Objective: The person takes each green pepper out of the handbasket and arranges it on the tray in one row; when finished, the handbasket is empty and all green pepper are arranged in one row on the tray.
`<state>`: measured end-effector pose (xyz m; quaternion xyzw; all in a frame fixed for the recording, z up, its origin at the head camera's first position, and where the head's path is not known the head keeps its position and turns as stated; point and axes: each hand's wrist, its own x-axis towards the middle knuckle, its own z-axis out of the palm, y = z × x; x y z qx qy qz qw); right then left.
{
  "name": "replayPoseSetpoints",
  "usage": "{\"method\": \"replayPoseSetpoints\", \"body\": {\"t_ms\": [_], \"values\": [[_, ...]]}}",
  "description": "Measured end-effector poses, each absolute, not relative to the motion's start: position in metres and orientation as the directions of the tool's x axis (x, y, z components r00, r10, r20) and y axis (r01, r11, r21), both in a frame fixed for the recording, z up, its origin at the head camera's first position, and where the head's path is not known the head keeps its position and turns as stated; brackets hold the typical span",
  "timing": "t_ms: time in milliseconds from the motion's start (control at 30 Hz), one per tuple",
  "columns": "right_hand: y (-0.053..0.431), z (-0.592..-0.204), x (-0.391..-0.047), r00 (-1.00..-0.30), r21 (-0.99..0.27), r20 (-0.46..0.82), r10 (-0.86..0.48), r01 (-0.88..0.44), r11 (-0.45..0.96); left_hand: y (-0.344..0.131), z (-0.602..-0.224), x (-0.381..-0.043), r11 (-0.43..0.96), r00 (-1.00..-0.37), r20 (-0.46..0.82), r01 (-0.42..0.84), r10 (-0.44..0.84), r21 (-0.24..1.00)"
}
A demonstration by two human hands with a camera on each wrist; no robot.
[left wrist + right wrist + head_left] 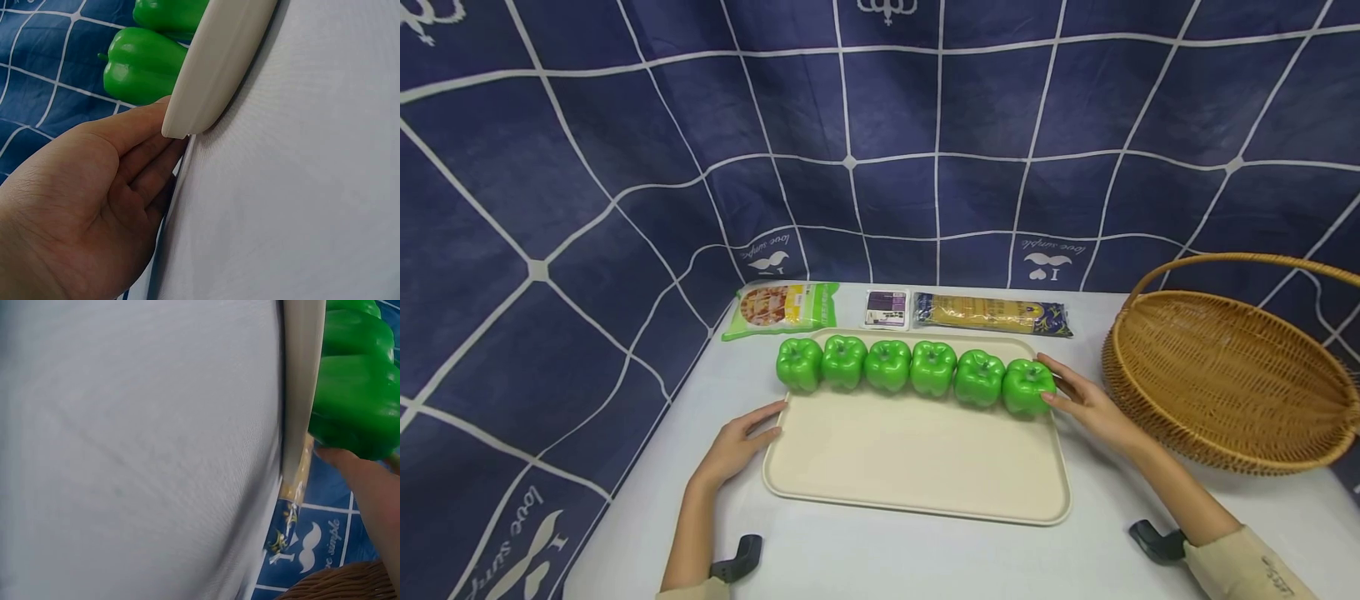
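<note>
Several green bell peppers stand in a row across the far part of a cream tray (917, 458). At the row's right end, my right hand (1097, 412) holds the last green bell pepper (1027, 385), with thumb on the near side and fingers round the far side. In the right wrist view the thumb tip meets that pepper (359, 403) beside the tray's rim. My left hand (733, 446) touches the tray's left rim with relaxed fingers, just below the leftmost pepper (799, 364). The left wrist view has its thumb and fingers right at the tray's edge (215, 69).
Behind the tray lie a green bag of food (784, 307), a small purple-labelled pack (887, 308) and a long pack of pasta (992, 313). A wicker basket (1225, 375) with a tall handle stands at the right. Dark blue checked cloth hangs behind the white table.
</note>
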<state>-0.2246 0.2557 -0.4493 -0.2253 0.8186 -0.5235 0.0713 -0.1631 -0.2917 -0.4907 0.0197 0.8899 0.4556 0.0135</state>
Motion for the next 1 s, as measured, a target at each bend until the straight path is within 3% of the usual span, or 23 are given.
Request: {"method": "replayPoseSetpoints", "body": {"t_ms": [1000], "values": [[0.2485,-0.4556,-0.2303,-0.881,-0.920,0.186,-0.435,-0.312,0.239,-0.2911,-0.4898,-0.1623,0.590,-0.999,-0.013,0.014,0.043,0.808]]}}
